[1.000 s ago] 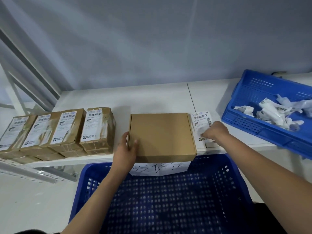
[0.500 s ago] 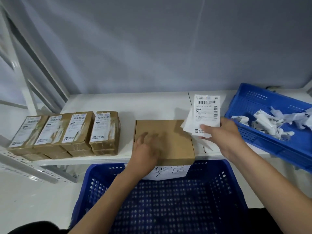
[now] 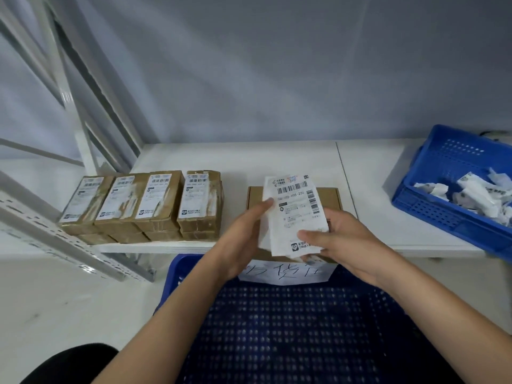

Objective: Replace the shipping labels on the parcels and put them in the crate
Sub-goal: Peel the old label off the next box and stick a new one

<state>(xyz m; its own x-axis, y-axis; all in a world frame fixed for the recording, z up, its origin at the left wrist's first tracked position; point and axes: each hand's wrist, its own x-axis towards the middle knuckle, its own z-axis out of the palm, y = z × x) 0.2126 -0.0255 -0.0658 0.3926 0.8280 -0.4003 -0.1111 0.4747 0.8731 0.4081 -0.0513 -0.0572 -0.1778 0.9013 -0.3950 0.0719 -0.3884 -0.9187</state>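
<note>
A white shipping label with barcodes is held upright above a plain brown parcel on the white shelf. My right hand grips the label's lower right part, thumb across its front. My left hand touches the label's left edge with its fingertips. Most of the parcel is hidden behind the label and hands. An empty dark blue crate stands below the shelf, with a handwritten paper sign on its far rim.
Several taped brown parcels with old labels stand in a row at the left of the white shelf. At the right sits a blue bin with crumpled label scraps. Grey metal rack struts run along the left.
My right hand has carried the label from the right of the parcel to above it. My left hand has left the parcel's top and come up to the label's left edge.
</note>
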